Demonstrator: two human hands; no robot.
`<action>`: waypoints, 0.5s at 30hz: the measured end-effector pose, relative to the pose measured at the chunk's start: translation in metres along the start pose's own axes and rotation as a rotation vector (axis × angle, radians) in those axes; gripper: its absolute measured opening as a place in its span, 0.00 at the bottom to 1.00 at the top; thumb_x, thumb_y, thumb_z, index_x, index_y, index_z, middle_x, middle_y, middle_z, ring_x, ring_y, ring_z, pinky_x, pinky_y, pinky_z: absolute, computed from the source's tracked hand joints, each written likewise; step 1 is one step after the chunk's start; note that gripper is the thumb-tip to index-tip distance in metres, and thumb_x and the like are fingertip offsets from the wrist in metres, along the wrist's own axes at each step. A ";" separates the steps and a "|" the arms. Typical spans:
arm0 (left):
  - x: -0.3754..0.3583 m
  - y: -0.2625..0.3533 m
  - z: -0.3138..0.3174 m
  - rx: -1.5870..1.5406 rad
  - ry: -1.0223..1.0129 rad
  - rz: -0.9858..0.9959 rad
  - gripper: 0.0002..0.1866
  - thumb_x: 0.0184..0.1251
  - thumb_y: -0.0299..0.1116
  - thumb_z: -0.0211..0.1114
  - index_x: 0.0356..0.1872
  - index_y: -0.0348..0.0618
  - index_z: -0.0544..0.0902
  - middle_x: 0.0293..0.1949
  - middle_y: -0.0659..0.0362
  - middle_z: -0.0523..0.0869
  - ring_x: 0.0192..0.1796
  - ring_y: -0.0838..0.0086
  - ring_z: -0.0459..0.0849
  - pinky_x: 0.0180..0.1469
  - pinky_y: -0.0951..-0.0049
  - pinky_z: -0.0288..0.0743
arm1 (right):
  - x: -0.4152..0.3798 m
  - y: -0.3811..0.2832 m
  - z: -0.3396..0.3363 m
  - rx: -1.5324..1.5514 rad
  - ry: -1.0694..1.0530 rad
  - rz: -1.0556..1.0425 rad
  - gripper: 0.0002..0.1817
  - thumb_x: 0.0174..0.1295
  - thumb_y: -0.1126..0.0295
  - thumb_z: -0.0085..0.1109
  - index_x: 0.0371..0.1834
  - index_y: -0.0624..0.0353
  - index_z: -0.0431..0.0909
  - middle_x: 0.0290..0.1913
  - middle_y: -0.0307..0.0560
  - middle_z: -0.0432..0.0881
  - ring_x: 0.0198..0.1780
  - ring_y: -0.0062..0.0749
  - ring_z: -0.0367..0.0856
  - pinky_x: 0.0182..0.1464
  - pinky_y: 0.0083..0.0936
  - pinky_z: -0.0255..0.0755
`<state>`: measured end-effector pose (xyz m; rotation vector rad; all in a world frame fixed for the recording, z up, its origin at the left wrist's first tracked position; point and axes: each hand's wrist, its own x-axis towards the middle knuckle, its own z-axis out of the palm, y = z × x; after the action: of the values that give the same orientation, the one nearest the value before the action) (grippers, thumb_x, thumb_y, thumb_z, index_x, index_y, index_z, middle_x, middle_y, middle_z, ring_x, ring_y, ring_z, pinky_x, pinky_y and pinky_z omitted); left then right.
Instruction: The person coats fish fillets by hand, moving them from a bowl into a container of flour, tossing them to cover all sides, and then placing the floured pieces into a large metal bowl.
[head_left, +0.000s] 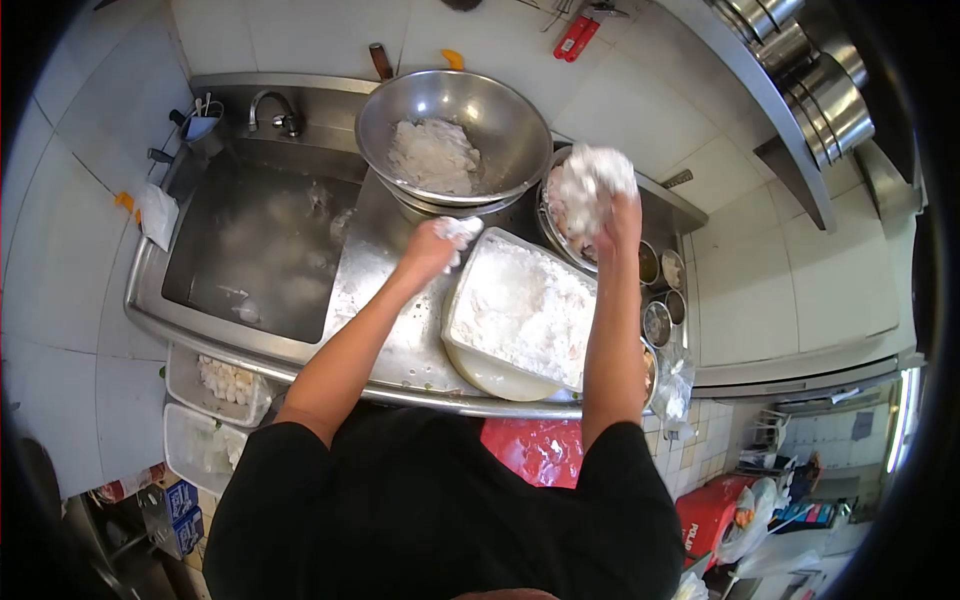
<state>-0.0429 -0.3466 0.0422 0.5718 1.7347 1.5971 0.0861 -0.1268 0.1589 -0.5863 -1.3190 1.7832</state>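
My left hand, its fingers curled and coated in white powder, is over the steel counter between the big bowl and the white tub. Whether it holds anything is hidden. My right hand is raised over a steel bowl of pale pieces, closed round a powder-coated piece that is blurred. The rectangular white tub is full of white powder and tilts on a round pale container. Behind, a large steel bowl holds a heap of floured pieces.
At the left is a sink of cloudy water with a faucet. Small steel containers stand at the right end of the counter. A shelf with steel pots juts out at the upper right. Plastic bins sit below the sink.
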 end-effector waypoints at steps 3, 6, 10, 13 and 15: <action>0.011 0.013 -0.038 -0.319 0.145 -0.112 0.10 0.68 0.36 0.59 0.35 0.40 0.82 0.20 0.67 0.75 0.18 0.83 0.70 0.16 0.78 0.57 | 0.048 0.001 0.072 -0.410 -0.025 -0.279 0.17 0.49 0.78 0.58 0.45 0.64 0.75 0.43 0.47 0.82 0.44 0.32 0.82 0.43 0.26 0.76; 0.027 0.021 -0.056 -0.278 0.278 -0.050 0.10 0.65 0.38 0.64 0.31 0.41 0.82 0.19 0.66 0.75 0.18 0.83 0.69 0.16 0.76 0.56 | 0.100 0.069 0.101 -1.347 0.110 -0.612 0.26 0.50 0.77 0.55 0.57 0.59 0.71 0.53 0.59 0.78 0.53 0.43 0.80 0.51 0.34 0.76; 0.040 0.020 -0.052 -0.117 0.364 0.129 0.11 0.61 0.37 0.67 0.31 0.37 0.83 0.25 0.62 0.82 0.22 0.79 0.74 0.21 0.72 0.62 | 0.101 0.177 0.090 -1.818 -0.560 -0.460 0.28 0.54 0.70 0.51 0.62 0.60 0.67 0.60 0.61 0.74 0.60 0.53 0.74 0.59 0.40 0.70; 0.041 0.021 -0.060 -0.151 0.281 0.036 0.10 0.63 0.37 0.67 0.26 0.43 0.83 0.19 0.69 0.75 0.17 0.85 0.67 0.17 0.77 0.55 | 0.106 0.152 0.104 -1.801 -0.727 -0.108 0.24 0.53 0.71 0.50 0.56 0.64 0.73 0.54 0.64 0.78 0.57 0.54 0.76 0.54 0.40 0.73; 0.047 0.006 -0.073 -0.261 0.232 0.009 0.11 0.64 0.39 0.66 0.27 0.43 0.82 0.18 0.69 0.75 0.16 0.85 0.66 0.17 0.78 0.55 | 0.065 0.110 0.076 -1.438 -0.322 -0.568 0.17 0.55 0.68 0.53 0.45 0.67 0.78 0.43 0.64 0.82 0.47 0.55 0.81 0.49 0.39 0.74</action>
<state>-0.1289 -0.3609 0.0385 0.2769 1.6475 1.9211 -0.0452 -0.1276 0.0886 -0.5287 -2.5836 0.2427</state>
